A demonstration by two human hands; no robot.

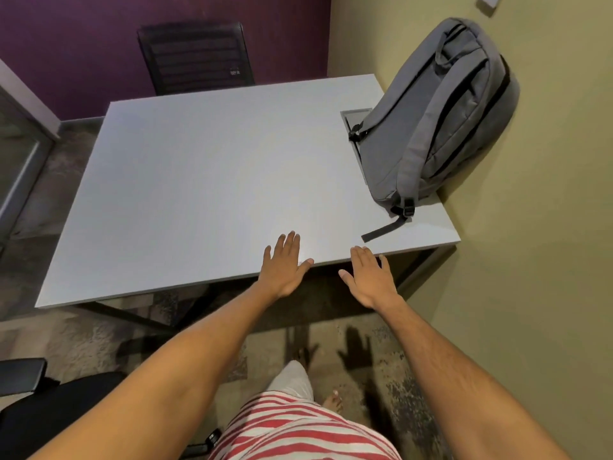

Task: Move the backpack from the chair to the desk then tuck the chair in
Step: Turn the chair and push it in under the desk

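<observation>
A grey backpack stands upright on the right back part of the white desk, leaning against the yellow wall. One loose strap trails toward the desk's front edge. My left hand is open, fingers spread, over the front edge of the desk. My right hand is open too, hovering just in front of that edge. Neither hand holds anything. A black chair shows only partly at the lower left, behind my left arm, away from the desk.
A second black chair stands at the far side of the desk against the purple wall. The yellow wall runs close along the desk's right side. A cable slot lies in the desktop beside the backpack. Patterned carpet covers the floor.
</observation>
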